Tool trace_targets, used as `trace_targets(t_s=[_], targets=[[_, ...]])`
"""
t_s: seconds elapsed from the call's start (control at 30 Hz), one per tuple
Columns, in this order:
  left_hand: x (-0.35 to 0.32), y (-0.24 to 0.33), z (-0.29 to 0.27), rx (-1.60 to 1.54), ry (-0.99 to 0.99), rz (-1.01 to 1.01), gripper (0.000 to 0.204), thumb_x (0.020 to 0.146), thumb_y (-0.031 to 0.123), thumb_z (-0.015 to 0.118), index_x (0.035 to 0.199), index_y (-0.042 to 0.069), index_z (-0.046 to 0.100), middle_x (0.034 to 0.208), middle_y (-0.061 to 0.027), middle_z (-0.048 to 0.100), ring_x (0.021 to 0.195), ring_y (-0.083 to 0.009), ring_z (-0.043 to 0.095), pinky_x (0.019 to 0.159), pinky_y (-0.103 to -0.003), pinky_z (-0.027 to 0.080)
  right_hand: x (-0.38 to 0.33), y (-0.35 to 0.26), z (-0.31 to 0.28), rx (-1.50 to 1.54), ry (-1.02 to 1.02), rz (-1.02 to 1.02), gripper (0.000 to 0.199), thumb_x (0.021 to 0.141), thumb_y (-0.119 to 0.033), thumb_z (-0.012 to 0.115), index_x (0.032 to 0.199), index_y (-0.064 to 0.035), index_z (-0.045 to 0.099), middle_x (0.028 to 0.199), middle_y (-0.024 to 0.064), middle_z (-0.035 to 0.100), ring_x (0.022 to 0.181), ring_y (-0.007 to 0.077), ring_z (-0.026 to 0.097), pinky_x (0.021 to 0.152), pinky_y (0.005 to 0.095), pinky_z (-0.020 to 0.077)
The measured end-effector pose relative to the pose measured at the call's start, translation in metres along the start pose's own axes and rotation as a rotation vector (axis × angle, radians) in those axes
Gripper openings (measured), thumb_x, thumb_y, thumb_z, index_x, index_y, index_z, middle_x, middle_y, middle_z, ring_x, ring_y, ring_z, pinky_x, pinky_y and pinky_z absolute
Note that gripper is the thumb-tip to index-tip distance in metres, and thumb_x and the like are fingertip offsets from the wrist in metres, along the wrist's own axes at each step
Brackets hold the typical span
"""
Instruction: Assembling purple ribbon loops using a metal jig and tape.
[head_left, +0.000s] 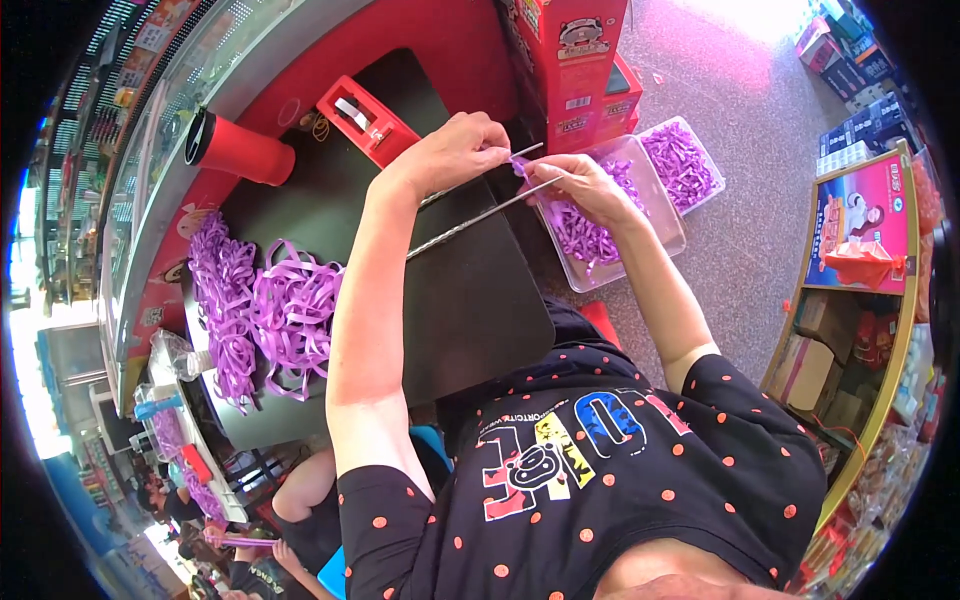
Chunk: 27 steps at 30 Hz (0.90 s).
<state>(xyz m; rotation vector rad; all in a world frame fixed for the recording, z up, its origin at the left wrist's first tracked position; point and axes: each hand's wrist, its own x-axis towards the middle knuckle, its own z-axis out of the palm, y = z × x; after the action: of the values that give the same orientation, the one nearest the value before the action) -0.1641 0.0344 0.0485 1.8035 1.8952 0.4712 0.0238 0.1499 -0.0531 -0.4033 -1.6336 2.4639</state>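
My left hand (455, 150) pinches the far end of two thin metal rods (470, 215) that lie slanted over a black tabletop (470, 300). My right hand (580, 185) holds a small purple ribbon piece (522, 166) against the rod tips. Just under and beyond my right hand sits a clear plastic tray (660, 235) holding folded purple ribbon pieces (585, 238). A pile of long purple ribbon strips (265, 310) lies on the tabletop to my left.
A red tape dispenser (365, 118) and a red cylinder cup (240, 150) sit on the far side of the tabletop. A second clear tray of purple pieces (682, 160) stands beside red cartons (580, 60). A shelf of goods (860, 300) rises at the right. Another person (300, 510) sits at lower left.
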Motion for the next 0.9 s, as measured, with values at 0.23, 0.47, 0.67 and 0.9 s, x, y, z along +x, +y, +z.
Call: trace_targets(t_s=[0.23,0.47,0.67,0.9], targets=[[-0.019,0.008,0.017,0.036,0.368,0.030,0.020,0.083,0.017,0.061,0.095,0.002,0.063,0.097,-0.0123,0.060,0.102,-0.0262,0.055,0.090,-0.034,0.043,0.011,0.017,0.023,0.065,0.043,-0.073,0.025,0.089,-0.018,0.064,0.103,0.0021,0.064,0.087,0.0063,0.067,0.079,0.0123,0.064,0.074,0.0241,0.0506],[-0.032,0.023,0.032,-0.133,0.525,-0.173,0.018,0.083,0.016,0.064,0.094,0.002,0.068,0.104,-0.0095,0.062,0.104,-0.0256,0.056,0.092,-0.034,0.043,0.010,0.023,0.027,0.053,0.104,-0.106,0.026,0.088,-0.018,0.065,0.103,0.0026,0.063,0.085,0.0064,0.066,0.078,0.0120,0.063,0.073,0.0225,0.0496],[-0.031,0.019,0.047,-0.071,0.604,-0.133,0.013,0.078,0.016,0.068,0.085,0.006,0.072,0.100,-0.0074,0.063,0.103,-0.0260,0.053,0.091,-0.037,0.041,0.007,0.019,0.032,0.023,0.125,-0.130,0.024,0.089,-0.017,0.064,0.103,0.0025,0.064,0.087,0.0060,0.066,0.082,0.0109,0.063,0.075,0.0230,0.0494],[-0.030,0.011,0.052,-0.051,0.625,-0.090,0.016,0.080,0.018,0.068,0.088,0.005,0.071,0.101,-0.0074,0.065,0.104,-0.0252,0.055,0.092,-0.035,0.042,0.009,0.014,0.011,-0.228,0.251,-0.241,0.026,0.088,-0.010,0.063,0.112,-0.0010,0.063,0.099,0.0033,0.065,0.089,0.0081,0.059,0.079,0.0216,0.0473]])
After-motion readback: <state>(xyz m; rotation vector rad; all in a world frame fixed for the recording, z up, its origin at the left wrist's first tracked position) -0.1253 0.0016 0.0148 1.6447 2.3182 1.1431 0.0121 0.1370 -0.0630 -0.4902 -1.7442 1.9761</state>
